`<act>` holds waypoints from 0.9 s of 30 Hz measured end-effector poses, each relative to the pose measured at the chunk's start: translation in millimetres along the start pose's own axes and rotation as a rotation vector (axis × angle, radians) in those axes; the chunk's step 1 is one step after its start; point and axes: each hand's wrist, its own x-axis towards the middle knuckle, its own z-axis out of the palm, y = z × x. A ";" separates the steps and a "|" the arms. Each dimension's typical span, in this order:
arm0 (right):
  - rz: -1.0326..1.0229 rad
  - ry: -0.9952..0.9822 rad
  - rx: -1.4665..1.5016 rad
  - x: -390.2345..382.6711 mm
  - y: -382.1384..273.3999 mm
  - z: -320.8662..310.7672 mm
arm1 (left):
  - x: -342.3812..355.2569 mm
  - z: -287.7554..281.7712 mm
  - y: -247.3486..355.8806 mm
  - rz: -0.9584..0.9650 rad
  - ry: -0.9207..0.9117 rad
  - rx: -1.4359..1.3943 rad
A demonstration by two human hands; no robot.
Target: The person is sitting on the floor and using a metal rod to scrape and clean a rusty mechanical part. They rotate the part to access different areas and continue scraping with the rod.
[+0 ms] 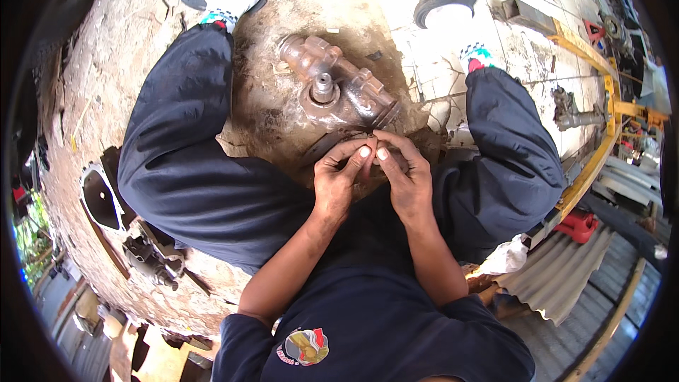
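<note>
**Fingers pinched over the gearbox**

Hands meet low between my knees: left hand [339, 177] and right hand [403, 177] press fingertips together on something too small to make out. Just beyond them the gearbox [339, 88] lies on the oily floor [127, 49], rusty cast metal, lumpy, its stub shaft up

A stained, dusty concrete floor [127, 21] lies in bright daylight, paler beside a yellow steel frame [598, 148]. Below that frame lies corrugated metal sheeting [566, 276], with a red container [581, 225] just beside it. Far across the floor from the frame, greenery [28, 240] shows.
</note>
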 end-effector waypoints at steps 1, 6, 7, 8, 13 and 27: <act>-0.038 0.051 -0.060 3.0 6.0 3.9 | 0.0 0.7 -1.1 0.050 -0.020 0.076; 0.113 0.052 -0.003 17.6 4.1 1.2 | 12.6 -1.1 2.0 0.321 -0.021 0.483; 0.114 0.045 -0.038 19.3 12.3 -4.2 | 16.4 -1.5 3.1 0.451 0.008 0.660; 0.115 0.037 -0.073 21.5 16.2 -7.8 | 19.5 -1.7 5.6 0.579 0.039 0.839; -0.048 0.182 -0.538 42.7 0.9 7.4 | 27.1 4.2 25.6 0.814 0.232 1.004; -0.590 -0.216 -1.256 94.2 8.0 27.8 | 35.2 -26.6 44.7 0.638 0.344 0.605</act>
